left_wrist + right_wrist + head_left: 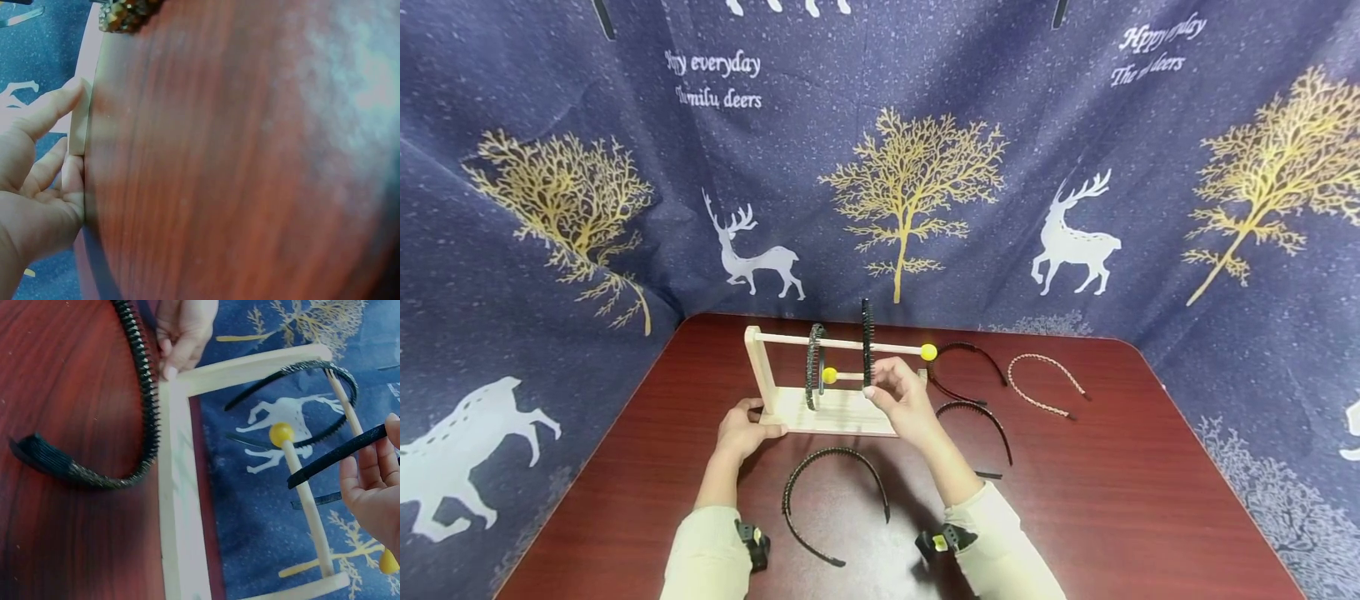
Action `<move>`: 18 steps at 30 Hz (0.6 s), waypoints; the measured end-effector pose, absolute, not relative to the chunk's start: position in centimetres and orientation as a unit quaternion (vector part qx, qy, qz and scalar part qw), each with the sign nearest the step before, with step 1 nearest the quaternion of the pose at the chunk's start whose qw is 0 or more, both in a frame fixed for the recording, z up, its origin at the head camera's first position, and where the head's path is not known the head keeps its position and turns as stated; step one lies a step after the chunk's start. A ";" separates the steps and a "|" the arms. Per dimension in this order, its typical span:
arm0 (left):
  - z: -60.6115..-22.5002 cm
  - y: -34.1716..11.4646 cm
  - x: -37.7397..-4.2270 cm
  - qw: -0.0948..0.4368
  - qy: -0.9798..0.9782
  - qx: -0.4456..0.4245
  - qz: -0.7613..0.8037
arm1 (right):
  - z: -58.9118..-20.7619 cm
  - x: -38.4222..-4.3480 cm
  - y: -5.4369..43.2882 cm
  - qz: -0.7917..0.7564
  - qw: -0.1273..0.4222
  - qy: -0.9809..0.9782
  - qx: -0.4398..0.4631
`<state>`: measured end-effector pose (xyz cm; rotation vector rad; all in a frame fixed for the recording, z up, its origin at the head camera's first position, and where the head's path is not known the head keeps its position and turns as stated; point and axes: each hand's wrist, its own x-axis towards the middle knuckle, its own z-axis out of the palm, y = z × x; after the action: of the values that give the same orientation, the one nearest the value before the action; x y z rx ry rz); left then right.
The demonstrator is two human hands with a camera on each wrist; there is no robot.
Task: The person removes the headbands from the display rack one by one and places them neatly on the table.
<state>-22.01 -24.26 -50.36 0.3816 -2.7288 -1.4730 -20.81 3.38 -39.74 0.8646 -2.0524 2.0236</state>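
A pale wooden headband rack (pixel 835 422) stands on the table, with two rods tipped by yellow balls (pixel 928 352). My left hand (pixel 741 432) grips the left corner of its base, thumb on the wood in the left wrist view. My right hand (pixel 908 404) pinches a black toothed headband (pixel 868 333) near its lower end. That headband stands upright at the upper rod, between a dark glittery headband (pixel 812 375) hanging there and the yellow ball. In the right wrist view, the held headband's band (pixel 340 456) slants out from the fingers.
On the table in front of the rack lies a dark beaded headband (pixel 787 492). To the right are a dark reddish headband (pixel 1000 371), another dark headband (pixel 1003 433) partly behind my right arm, and a light braided headband (pixel 1037 404). A deer-print cloth (pixel 850 275) hangs behind the table.
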 end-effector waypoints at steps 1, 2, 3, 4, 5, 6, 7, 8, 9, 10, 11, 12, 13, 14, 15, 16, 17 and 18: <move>-50.4 -24.3 -22.0 0.008 -0.873 0.122 -0.472 | -39.6 -20.8 3.5 0.671 0.070 -0.680 0.285; -50.4 -24.3 -22.0 0.008 -0.873 0.122 -0.471 | -39.6 -20.8 3.7 0.673 0.074 -0.679 0.284; -50.4 -24.3 -22.1 0.007 -0.874 0.122 -0.470 | -39.5 -20.9 3.9 0.674 0.078 -0.678 0.282; -50.4 -24.3 -22.1 0.007 -0.874 0.122 -0.470 | -39.5 -20.9 4.0 0.676 0.082 -0.676 0.282; -50.4 -24.3 -22.1 0.007 -0.874 0.122 -0.471 | -39.5 -21.0 4.2 0.677 0.086 -0.675 0.281; -50.4 -24.3 -22.1 0.008 -0.874 0.120 -0.471 | -39.4 -21.0 4.4 0.677 0.091 -0.674 0.281; -50.4 -24.3 -22.0 0.008 -0.874 0.121 -0.470 | -39.4 -21.0 4.6 0.678 0.094 -0.673 0.280; -50.3 -24.2 -22.0 0.009 -0.875 0.121 -0.469 | -39.6 -21.2 4.9 0.682 0.095 -0.671 0.275; -50.3 -24.2 -22.0 0.010 -0.875 0.120 -0.469 | -39.8 -21.3 5.1 0.685 0.095 -0.670 0.271; -50.4 -24.3 -22.1 0.010 -0.875 0.120 -0.469 | -40.0 -21.4 5.4 0.690 0.095 -0.667 0.266; -50.4 -24.3 -22.1 0.010 -0.875 0.120 -0.468 | -40.2 -21.6 5.6 0.693 0.094 -0.666 0.260; -50.4 -24.3 -22.1 0.010 -0.876 0.120 -0.467 | -40.4 -21.7 5.9 0.699 0.093 -0.662 0.255; -50.4 -24.3 -22.1 0.010 -0.876 0.121 -0.466 | -40.6 -21.9 6.1 0.703 0.092 -0.659 0.250; -50.5 -24.3 -22.1 0.010 -0.877 0.121 -0.466 | -40.9 -22.0 6.4 0.709 0.090 -0.655 0.246; -50.5 -24.3 -22.1 0.009 -0.877 0.120 -0.465 | -40.9 -22.1 6.6 0.714 0.091 -0.650 0.244; -50.5 -24.4 -22.1 0.009 -0.877 0.120 -0.465 | -41.0 -22.1 6.8 0.719 0.090 -0.645 0.242; -50.6 -24.4 -22.1 0.007 -0.877 0.121 -0.464 | -41.0 -22.1 7.1 0.722 0.091 -0.641 0.243; -50.6 -24.4 -22.1 0.006 -0.878 0.122 -0.463 | -41.0 -22.0 7.3 0.727 0.091 -0.636 0.243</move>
<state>-22.12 -24.38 -50.57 0.3809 -2.7482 -1.4499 -22.03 7.28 -40.98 0.7225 -1.8901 2.1597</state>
